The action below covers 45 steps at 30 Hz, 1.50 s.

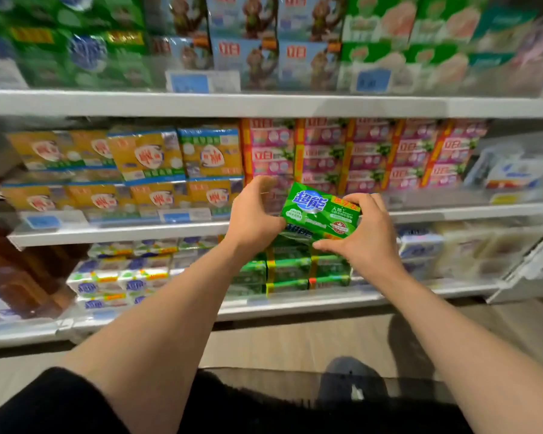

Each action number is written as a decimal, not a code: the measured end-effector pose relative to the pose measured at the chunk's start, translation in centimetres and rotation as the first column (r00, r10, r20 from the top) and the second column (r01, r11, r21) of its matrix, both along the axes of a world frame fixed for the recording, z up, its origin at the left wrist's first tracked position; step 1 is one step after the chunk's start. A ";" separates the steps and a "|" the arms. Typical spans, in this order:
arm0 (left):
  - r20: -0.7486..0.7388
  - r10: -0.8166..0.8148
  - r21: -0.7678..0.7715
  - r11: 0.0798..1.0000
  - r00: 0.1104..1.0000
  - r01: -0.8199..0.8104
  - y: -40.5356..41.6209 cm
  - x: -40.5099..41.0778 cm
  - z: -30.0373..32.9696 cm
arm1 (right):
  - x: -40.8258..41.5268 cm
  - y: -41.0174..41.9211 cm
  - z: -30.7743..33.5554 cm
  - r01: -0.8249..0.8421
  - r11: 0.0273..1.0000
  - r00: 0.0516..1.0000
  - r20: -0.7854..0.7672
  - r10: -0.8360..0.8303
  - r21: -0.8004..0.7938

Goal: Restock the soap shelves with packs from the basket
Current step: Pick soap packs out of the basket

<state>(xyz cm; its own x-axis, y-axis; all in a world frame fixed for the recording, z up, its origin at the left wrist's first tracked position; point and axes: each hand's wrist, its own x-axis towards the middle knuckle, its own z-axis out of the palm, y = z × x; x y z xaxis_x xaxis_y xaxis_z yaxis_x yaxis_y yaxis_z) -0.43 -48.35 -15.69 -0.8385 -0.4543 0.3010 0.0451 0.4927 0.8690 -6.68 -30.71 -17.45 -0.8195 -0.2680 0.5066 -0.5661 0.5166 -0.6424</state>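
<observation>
Together the left hand (254, 214) and right hand (362, 236) grip a green soap pack (322, 213) by its ends, fingers curled round it, just above matching green packs (287, 270) on the white shelf (295, 303).

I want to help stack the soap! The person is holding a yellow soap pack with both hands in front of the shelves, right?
Not quite: the soap pack is green, not yellow. The head view shows the left hand and right hand both holding it in front of the shelves.
</observation>
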 end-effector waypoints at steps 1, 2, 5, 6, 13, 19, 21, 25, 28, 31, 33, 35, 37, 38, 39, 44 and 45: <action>-0.086 0.036 -0.066 0.997 0.996 -0.042 -0.7 0.7 1.3 | 0.3 -0.9 1.6 -0.030 0.999 0.999 -0.046 0.029 -0.032; -0.176 0.083 -0.130 0.986 0.981 -0.107 -1.8 1.3 2.6 | 0.5 -2.0 3.3 -0.061 0.996 0.994 -0.094 0.055 -0.061; -0.389 0.289 -0.281 0.867 0.875 -0.412 -6.1 3.8 7.3 | 1.5 -6.2 8.8 -0.174 0.977 0.957 -0.254 0.139 -0.122; -0.421 0.347 -0.326 0.805 0.838 -0.496 -7.9 4.8 8.7 | 1.9 -7.9 10.6 -0.218 0.968 0.938 -0.301 0.172 -0.125; -0.205 0.547 -0.556 0.617 0.812 -0.556 -20.3 9.4 11.7 | 3.9 -19.2 19.5 -0.399 0.916 0.789 -0.518 0.330 -0.025; -0.133 0.579 -0.643 0.567 0.805 -0.514 -27.2 11.7 11.6 | 5.2 -27.3 22.7 -0.441 0.896 0.671 -0.645 0.365 0.048; -0.097 0.583 -0.683 0.551 0.807 -0.480 -28.3 11.9 12.0 | 5.8 -30.0 23.6 -0.434 0.898 0.646 -0.671 0.364 0.070; -0.079 0.593 -0.698 0.541 0.801 -0.469 -30.0 12.2 11.8 | 6.3 -34.5 24.7 -0.380 0.916 0.589 -0.729 0.349 0.131; -0.111 0.596 -0.718 0.505 0.795 -0.479 -30.5 12.3 11.2 | 6.2 -36.8 25.1 -0.295 0.936 0.563 -0.757 0.333 0.192; -0.144 0.600 -0.709 0.492 0.787 -0.505 -30.4 12.1 11.2 | 6.2 -38.5 25.2 -0.203 0.955 0.575 -0.764 0.293 0.214; -0.142 0.600 -0.691 0.509 0.787 -0.513 -30.4 11.9 11.1 | 6.4 -39.4 25.1 -0.161 0.957 0.603 -0.743 0.289 0.241; -0.131 0.605 -0.701 0.504 0.785 -0.505 -30.5 11.9 11.1 | 6.7 -40.1 24.9 -0.112 0.947 0.630 -0.716 0.302 0.301; -0.123 0.606 -0.718 0.493 0.786 -0.492 -30.7 12.1 11.0 | 6.9 -40.5 24.8 -0.073 0.930 0.662 -0.680 0.316 0.361; -0.118 0.603 -0.722 0.493 0.789 -0.485 -30.8 12.1 10.9 | 7.0 -40.4 24.9 -0.081 0.923 0.688 -0.649 0.325 0.376; -0.114 0.600 -0.724 0.496 0.792 -0.480 -30.8 12.2 10.9 | 7.0 -40.2 25.0 -0.101 0.915 0.709 -0.617 0.342 0.391; -0.106 0.608 -0.712 0.506 0.787 -0.486 -30.9 11.9 10.8 | 6.6 -38.8 25.6 -0.168 0.865 0.666 -0.593 0.453 0.472; -0.105 0.612 -0.714 0.502 0.784 -0.488 -30.8 11.8 10.8 | 6.5 -38.7 25.6 -0.160 0.863 0.661 -0.597 0.454 0.480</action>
<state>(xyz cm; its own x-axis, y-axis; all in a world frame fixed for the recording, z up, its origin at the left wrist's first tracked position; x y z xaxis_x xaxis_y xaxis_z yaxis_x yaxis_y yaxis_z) 11.41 -79.19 -4.90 -0.5513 -0.5571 0.6211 -0.5387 0.8061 0.2448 -0.20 -69.39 8.12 -0.1273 -0.7159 0.6865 -0.9276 0.3310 0.1731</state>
